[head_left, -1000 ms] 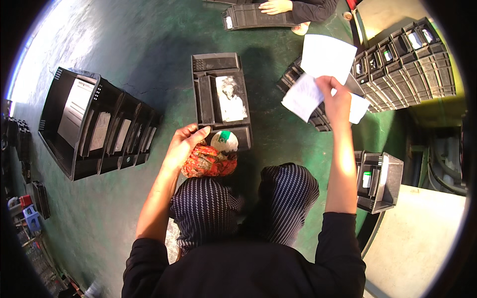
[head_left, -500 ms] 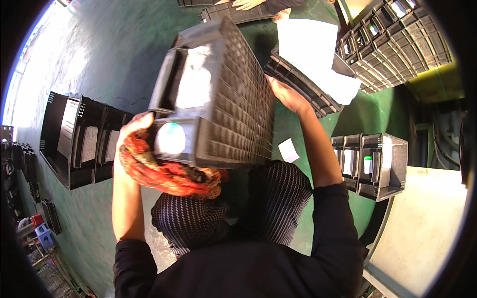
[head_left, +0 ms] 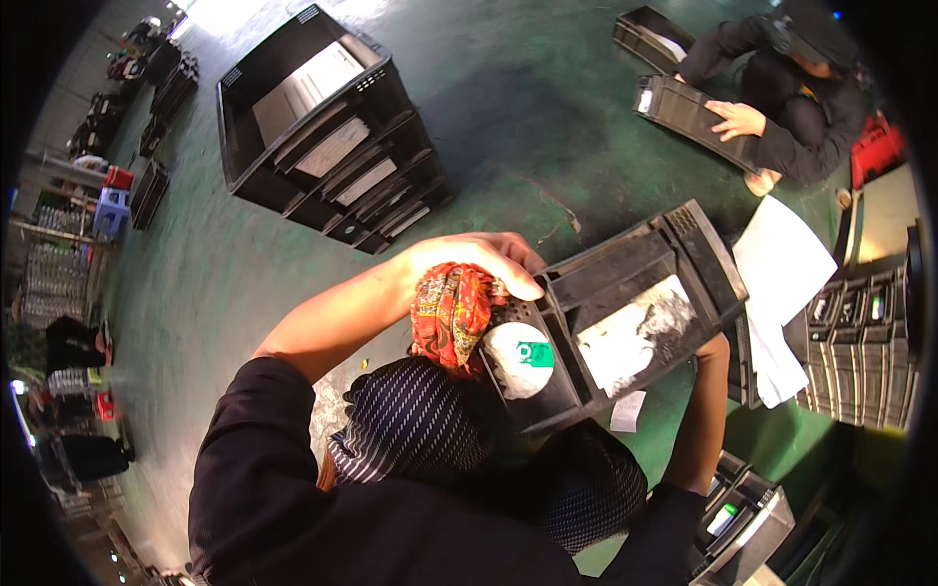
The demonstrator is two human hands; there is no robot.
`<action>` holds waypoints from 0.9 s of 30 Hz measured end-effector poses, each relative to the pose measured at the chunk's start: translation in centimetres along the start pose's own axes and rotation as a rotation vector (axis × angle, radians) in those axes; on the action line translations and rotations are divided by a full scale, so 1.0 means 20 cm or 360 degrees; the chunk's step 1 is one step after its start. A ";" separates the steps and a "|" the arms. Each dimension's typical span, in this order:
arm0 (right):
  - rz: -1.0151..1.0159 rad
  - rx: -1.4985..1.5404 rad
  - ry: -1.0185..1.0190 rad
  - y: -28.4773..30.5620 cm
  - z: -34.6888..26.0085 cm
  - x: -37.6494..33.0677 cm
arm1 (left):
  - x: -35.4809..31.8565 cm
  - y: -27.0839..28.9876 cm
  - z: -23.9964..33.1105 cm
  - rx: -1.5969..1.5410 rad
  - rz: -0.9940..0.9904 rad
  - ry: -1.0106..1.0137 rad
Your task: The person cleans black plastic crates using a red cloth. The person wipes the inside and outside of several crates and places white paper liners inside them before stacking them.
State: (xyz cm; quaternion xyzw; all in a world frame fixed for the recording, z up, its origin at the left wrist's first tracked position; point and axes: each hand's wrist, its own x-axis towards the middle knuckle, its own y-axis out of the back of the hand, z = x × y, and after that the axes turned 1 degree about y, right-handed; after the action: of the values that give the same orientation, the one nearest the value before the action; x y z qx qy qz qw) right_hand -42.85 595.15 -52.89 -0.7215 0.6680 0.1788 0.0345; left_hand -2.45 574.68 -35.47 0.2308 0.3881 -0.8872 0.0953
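Observation:
A black plastic crate (head_left: 625, 293) is tilted in front of my knees, its labelled end wall facing up. A white round sticker with a green patch (head_left: 519, 361) is on its left part, and a torn white label (head_left: 637, 335) lies on its middle. My left hand (head_left: 479, 259) grips the crate's left corner, thumb on top. A red patterned cloth (head_left: 452, 317) is bunched beneath that hand. On the right, my right hand (head_left: 713, 349) reaches behind the crate and holds it from there; its fingers are hidden.
A stack of black crates (head_left: 322, 146) stands on the green floor ahead left. White sheets (head_left: 787, 283) lie over another crate at right. More crates (head_left: 865, 342) stand beyond, others (head_left: 743, 518) lower right. A co-worker (head_left: 791, 107) handles a crate at far right.
The view has swung left. The crate has come lower, with its end wall turned up. My left hand has shifted over its upper left corner; my right hand has slipped behind it.

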 end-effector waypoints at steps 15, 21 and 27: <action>0.0656 0.0675 -0.0071 -0.07 -0.05 -0.27 | 0.01 0.28 -0.01 0.0435 0.0820 -0.0383; 0.0909 0.1199 -0.0693 -0.38 0.05 -0.16 | -0.28 0.35 -0.18 0.0188 0.0960 -0.0517; 0.1200 0.0967 -0.0713 -0.45 0.29 -0.18 | -0.42 0.14 -0.07 0.0400 0.0814 -0.0849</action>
State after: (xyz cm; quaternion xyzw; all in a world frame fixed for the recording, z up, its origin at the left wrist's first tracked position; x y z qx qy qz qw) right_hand -35.40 601.28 -58.91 -0.3329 0.8789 0.1270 0.3172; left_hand 6.43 573.61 -33.98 0.0911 0.1678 -0.9043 0.3818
